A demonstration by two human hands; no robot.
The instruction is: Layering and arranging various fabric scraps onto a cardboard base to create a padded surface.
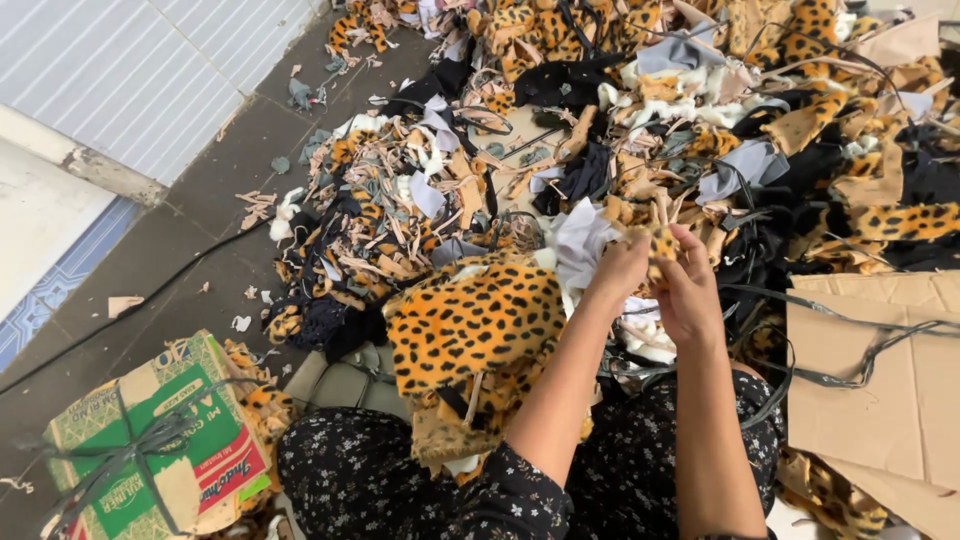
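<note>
We have both hands closed on one small scrap of leopard-print plush fabric (662, 243), orange with black spots, held up in front of us above the heap. Our left hand (618, 270) pinches its near-left edge between thumb and fingers; our right hand (688, 285) curls round the other side, fingertips folded over the top. The scrap sits between the two hands, clear of the pile below, though pale strips hang near it and we cannot tell whether any of them is attached to it.

To handle this well, we judge that we should keep the pinch close to the scrap's edge, so the spotted face stays visible, and hold the hands near each other so the soft pile fabric does not stretch or slip.

Just beside our left forearm, over our lap, lies a large folded bundle of the same leopard-print plush (475, 325). Beyond the hands spreads the wide mixed heap of offcuts (560, 150): leopard pieces, black cloth, white and grey scraps, tan strips and thin dark straps tangled through it. A thin black strap (830, 315) runs across the flat sheet of brown cardboard (880, 400) to our right. At our lower left stands a green-and-red printed cardboard box tied with dark tape (150, 450), on the grey floor (200, 200).
</note>
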